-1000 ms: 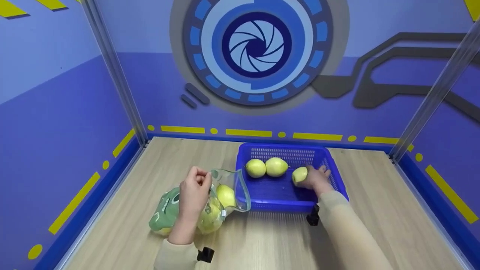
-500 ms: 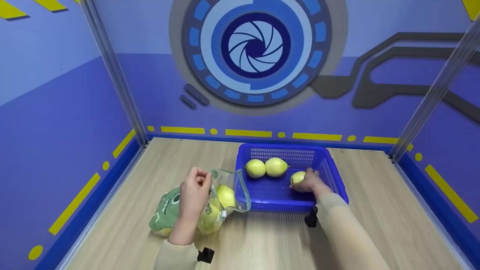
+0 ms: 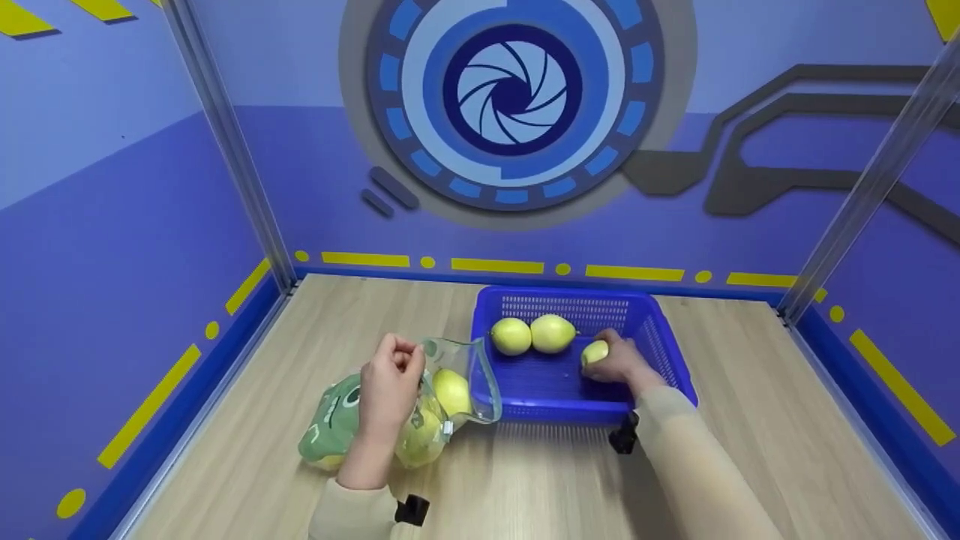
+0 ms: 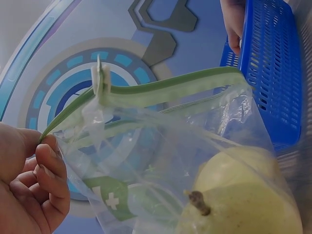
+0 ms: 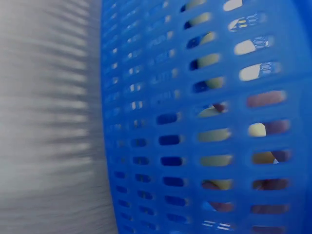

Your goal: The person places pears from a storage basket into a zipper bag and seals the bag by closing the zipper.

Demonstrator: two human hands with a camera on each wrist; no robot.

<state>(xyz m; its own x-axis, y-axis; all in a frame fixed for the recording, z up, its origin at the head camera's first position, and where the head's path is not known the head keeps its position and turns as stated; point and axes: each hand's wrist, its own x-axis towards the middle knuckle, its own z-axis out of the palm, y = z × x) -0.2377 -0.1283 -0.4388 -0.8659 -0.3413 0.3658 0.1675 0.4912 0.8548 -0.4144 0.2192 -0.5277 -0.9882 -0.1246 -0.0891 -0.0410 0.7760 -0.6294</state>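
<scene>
Between thumb and fingers my left hand (image 3: pixel 390 386) pinches the rim of a clear zip bag (image 3: pixel 484 379) with green print, whose mouth gapes toward the basket. Inside the bag are yellow-green pears; one pear (image 4: pixel 239 195) with a brown stem shows close in the left wrist view. Down in the blue basket (image 3: pixel 525 411), my right hand (image 3: pixel 622 364) grips a pear (image 3: pixel 595 352), its fingers partly hidden. Two more pears, a left one (image 3: pixel 511 337) and a right one (image 3: pixel 553 334), touch each other at the basket's far left. In the right wrist view, the basket wall (image 5: pixel 146 117) covers most of the hand.
A white zip slider (image 4: pixel 101 80) sits on the bag's green rim. The wooden table (image 3: pixel 510 487) is bounded by blue printed panels at the back and sides, with metal posts at the corners. The bag lies left of the basket, close to its wall.
My right hand has shifted slightly left within the basket, and the pear it holds has turned and moved a little left. The left hand and bag stay in place.
</scene>
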